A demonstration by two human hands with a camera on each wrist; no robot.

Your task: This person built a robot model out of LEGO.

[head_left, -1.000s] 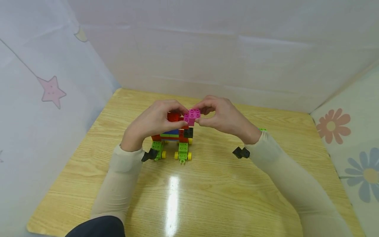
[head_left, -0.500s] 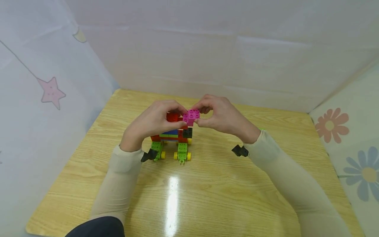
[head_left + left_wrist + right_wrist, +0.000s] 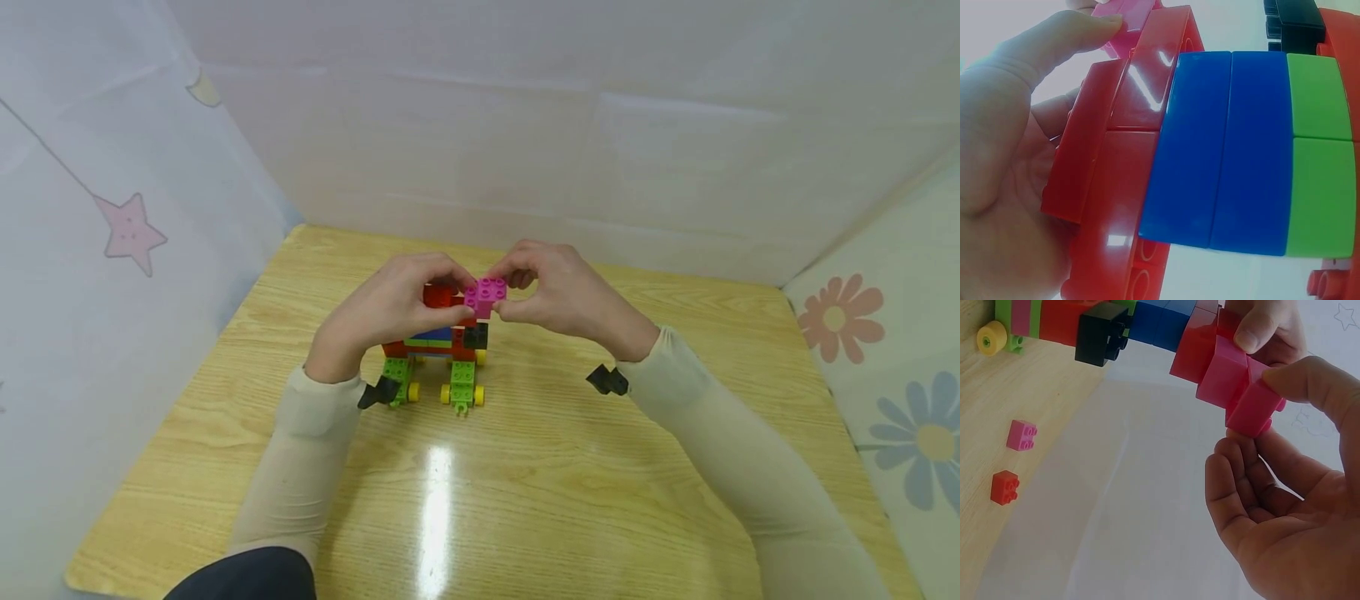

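My right hand (image 3: pixel 562 292) pinches a pink toy building brick (image 3: pixel 492 288) between thumb and fingers. It overlaps a second pink brick (image 3: pixel 1225 372) in a step, on the red bricks (image 3: pixel 1125 181) of a built model. My left hand (image 3: pixel 382 304) holds that lower pink brick from the other side, thumb on its near face. Beneath the red part come blue bricks (image 3: pixel 1229 150) and light green bricks (image 3: pixel 1319 187). A black brick (image 3: pixel 1099 337) juts from the side. The model stands on green bases (image 3: pixel 462 385) with yellow wheels (image 3: pixel 479 396). Both hands partly hide its top.
A loose pink brick (image 3: pixel 1020 435) and a loose red brick (image 3: pixel 1005 487) lie on the wooden table (image 3: pixel 525 483) in the right wrist view. A pale cloth wall (image 3: pixel 487 158) rises behind the table. Black wrist mounts (image 3: pixel 607 381) stick out from the sleeves.
Both hands keep their grip on the pink bricks with barely any movement. The view shifts very slightly.
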